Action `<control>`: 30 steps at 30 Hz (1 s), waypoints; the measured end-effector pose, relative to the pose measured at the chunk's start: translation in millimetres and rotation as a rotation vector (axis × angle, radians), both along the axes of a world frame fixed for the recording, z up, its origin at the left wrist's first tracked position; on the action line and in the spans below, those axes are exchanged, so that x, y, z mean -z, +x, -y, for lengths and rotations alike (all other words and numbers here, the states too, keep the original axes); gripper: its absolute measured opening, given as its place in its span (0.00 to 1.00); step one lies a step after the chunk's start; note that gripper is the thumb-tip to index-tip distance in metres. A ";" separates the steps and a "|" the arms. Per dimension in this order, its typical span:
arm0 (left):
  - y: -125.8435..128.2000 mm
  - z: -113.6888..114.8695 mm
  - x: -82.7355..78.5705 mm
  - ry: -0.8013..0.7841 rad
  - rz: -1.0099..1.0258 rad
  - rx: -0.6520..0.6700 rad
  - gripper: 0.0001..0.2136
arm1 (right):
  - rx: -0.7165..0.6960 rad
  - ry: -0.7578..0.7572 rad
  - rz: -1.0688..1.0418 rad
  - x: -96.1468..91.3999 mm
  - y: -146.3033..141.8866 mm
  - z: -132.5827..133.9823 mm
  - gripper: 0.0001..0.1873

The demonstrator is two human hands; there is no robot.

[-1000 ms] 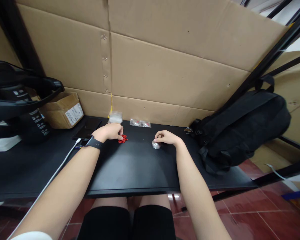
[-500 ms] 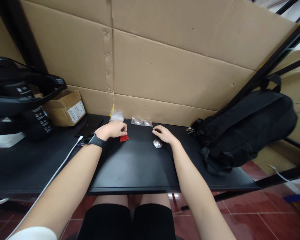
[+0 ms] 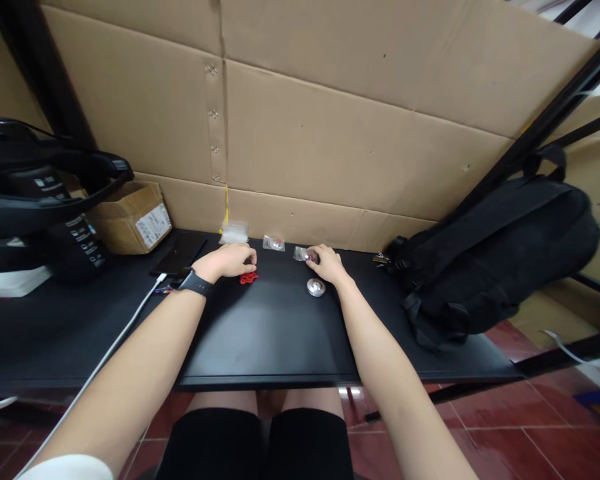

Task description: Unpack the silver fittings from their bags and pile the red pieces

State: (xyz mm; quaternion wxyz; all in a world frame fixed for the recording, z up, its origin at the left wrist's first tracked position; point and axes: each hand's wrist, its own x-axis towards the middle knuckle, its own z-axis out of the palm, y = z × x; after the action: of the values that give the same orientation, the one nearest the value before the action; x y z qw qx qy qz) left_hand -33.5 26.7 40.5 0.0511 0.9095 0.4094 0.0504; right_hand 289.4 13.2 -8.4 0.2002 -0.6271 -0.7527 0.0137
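Observation:
My right hand [image 3: 327,262] has its fingers closed on the edge of a small clear plastic bag [image 3: 300,253], which holds a round silver piece with some red in it. Just below that hand, a shiny round metal disc [image 3: 316,287] lies bare on the black tabletop. A second clear bag [image 3: 274,243], with a similar silver piece, lies to the left. My left hand [image 3: 233,259] is curled, its fingertips over a bundle of red cord [image 3: 249,277]; what those fingers hold is hidden. Behind the left hand sits a stack of clear plastic bags [image 3: 235,232].
A black backpack [image 3: 495,260] takes up the right side, with keys [image 3: 381,258] beside it. At the left are a cardboard box [image 3: 130,217], a black headset-like device [image 3: 45,200], a dark tablet or phone [image 3: 177,253] and a white cable [image 3: 125,327]. A cardboard wall [image 3: 330,147] rises behind.
My right hand has reached back and taken hold of the right-hand bag, which has shifted right and slightly nearer, apart from the other bag. My left hand stays almost still.

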 end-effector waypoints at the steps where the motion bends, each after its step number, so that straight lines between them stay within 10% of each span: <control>1: 1.0 -0.2 0.6 0.000 0.012 0.014 0.09 | -0.020 0.000 -0.001 0.4 1.5 0.9 0.22; 14: 39.1 18.5 19.1 0.108 0.242 0.183 0.21 | -0.052 0.091 -0.179 -9.5 -9.2 6.7 0.13; 20: 61.2 41.1 31.0 0.033 0.002 0.189 0.23 | -0.247 0.251 -0.292 -13.3 -23.0 13.4 0.10; 30: 56.4 42.0 24.6 -0.009 -0.053 0.116 0.21 | -0.173 0.241 -0.818 -13.4 -26.3 10.8 0.12</control>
State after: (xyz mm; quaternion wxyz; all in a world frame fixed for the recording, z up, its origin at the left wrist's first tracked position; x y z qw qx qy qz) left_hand 22.9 -15.3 16.0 0.0472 0.9326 0.3573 0.0214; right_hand 263.1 2.4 5.0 0.5517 -0.4769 -0.6575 0.1898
